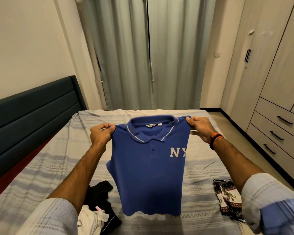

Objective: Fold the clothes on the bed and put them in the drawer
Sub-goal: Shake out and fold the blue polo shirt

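A blue polo shirt (148,175) with white "NY" lettering hangs upright in the air above the bed (46,168), its sleeves folded behind it. My left hand (101,134) grips its left shoulder and my right hand (199,127) grips its right shoulder. A black garment (98,194) and a white garment (90,221) lie crumpled on the bed at the lower left. A folded patterned dark-and-white cloth (227,199) lies on the bed at the lower right. The wardrobe's drawers (277,131) with black handles stand shut at the right.
The bed has a striped grey sheet and a dark padded headboard (32,112) on the left. Grey curtains (148,53) hang behind the bed. A strip of floor (227,133) runs between the bed and the wardrobe (268,53).
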{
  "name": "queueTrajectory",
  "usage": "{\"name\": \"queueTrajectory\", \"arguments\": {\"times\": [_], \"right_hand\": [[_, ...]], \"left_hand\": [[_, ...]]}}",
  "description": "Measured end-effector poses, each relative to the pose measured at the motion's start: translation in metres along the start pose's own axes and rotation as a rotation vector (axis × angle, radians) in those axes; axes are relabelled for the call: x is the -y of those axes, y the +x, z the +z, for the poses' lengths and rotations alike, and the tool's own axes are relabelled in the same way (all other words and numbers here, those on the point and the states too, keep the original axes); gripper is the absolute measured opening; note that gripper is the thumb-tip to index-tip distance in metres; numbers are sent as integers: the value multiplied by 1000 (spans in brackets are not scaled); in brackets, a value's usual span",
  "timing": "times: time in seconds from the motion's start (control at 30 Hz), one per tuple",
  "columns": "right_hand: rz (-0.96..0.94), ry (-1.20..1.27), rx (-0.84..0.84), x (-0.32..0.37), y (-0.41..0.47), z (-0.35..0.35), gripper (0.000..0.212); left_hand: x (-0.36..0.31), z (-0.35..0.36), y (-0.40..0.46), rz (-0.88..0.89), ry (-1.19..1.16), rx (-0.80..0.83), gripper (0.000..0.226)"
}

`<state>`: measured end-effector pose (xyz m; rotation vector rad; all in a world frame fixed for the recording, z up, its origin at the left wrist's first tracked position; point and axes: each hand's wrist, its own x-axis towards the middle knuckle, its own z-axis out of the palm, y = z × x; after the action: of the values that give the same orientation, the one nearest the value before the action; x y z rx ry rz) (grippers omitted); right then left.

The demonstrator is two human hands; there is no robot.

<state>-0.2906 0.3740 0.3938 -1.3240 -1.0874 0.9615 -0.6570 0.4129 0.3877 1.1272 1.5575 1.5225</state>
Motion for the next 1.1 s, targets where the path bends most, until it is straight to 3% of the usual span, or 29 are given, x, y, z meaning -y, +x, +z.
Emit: {"name": "queueTrajectory", "arguments": {"times": [0.27,0.53,0.73,0.9,1.1], "right_hand": [[-12,-57,-36,-4,0,-1,31],[22,-37,70,0,13,-17,28],[124,-194,-32,-23,53,-5,22],[173,-248,-124,-48,111,3,20],[-6,-91,-214,-12,167,4,17]], "left_hand": [[-4,6,-9,-17,-120,118,14],[-3,-1,8,-10,-7,417,23],[26,34,40,-40,137,325,11],[45,85,85,-126,291,80,9],[-6,129,124,-132,-134,24,7]]}}
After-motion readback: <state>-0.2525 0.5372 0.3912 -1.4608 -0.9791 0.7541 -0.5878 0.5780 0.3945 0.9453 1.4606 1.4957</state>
